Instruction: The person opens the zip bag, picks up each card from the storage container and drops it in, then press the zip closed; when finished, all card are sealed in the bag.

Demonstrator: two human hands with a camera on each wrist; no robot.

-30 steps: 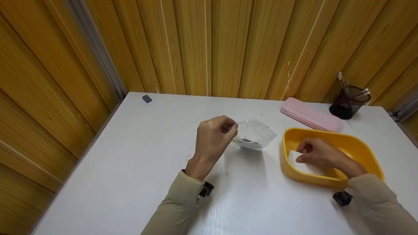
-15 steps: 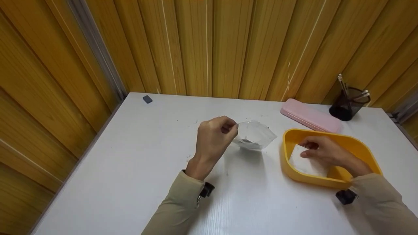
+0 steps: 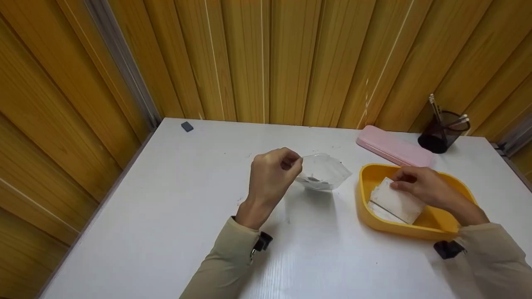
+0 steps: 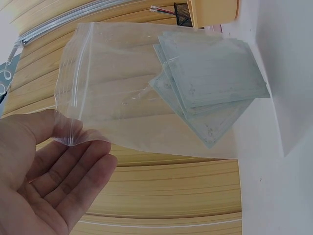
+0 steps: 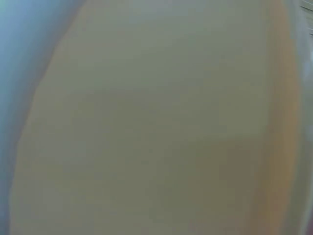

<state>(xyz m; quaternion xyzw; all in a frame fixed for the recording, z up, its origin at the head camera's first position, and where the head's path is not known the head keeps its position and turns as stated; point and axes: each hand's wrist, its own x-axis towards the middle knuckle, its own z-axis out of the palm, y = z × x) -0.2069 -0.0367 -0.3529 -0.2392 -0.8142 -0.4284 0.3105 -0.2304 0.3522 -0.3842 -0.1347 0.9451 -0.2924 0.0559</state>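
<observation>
My left hand [image 3: 270, 180] pinches the rim of a clear zip bag [image 3: 328, 170] between thumb and fingers. Seen from the left wrist, the bag [image 4: 117, 88] stands upright on the table with several thin, pale square sheets [image 4: 210, 73] inside it. Inside a yellow plastic basin [image 3: 365, 214] at the right, my right hand [image 3: 428, 187] pinches the upper edge of a white square sheet [image 3: 403, 203], tilted up off other white pieces [image 3: 382, 212] below it. The right wrist view is a blur, filled mostly by the yellowish basin wall [image 5: 146, 122].
Behind the basin lies a pink case [image 3: 395, 145]. A black mesh pen cup [image 3: 440, 135] with several pencils stands at the back right. A small dark eraser-like block [image 3: 187, 126] sits near the far left corner. A wood-panelled wall [image 3: 286, 62] borders the white table [image 3: 166, 216].
My right hand has shifted right and away from me, raising and tilting the white sheet so that pieces underneath show. My left hand and the zip bag have stayed put.
</observation>
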